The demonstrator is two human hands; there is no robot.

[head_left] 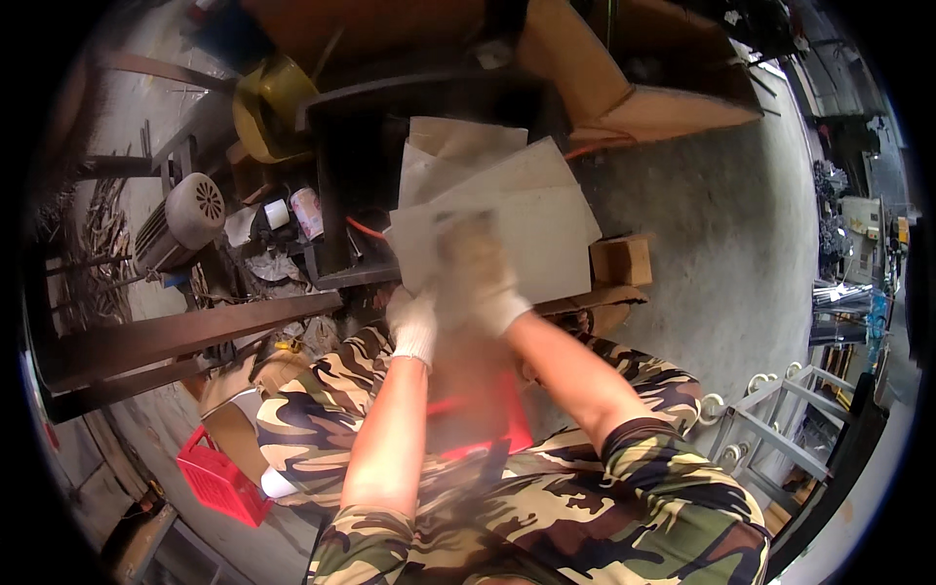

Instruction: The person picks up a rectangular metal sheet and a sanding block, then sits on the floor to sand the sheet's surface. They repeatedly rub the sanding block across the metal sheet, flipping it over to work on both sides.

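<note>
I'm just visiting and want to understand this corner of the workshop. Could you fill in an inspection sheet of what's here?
Surface: grey concrete floor, dusty.
Job's things: pale flat sheets fanned in front of the person; which hand grips them is blurred.
Clutter: small cardboard box, red plastic basket, yellow bucket, electric motor, dark steel beams.
Grippers: left hand and right hand, both in white work gloves, at the sheets' near edge.
Cables: thin red hose or cable beside the dark frame.
Surroundings: large cardboard pieces behind, grey metal rack to the right.

pale flat sheets [531, 210], overlapping, fanned, tilted, on dark stand
</note>
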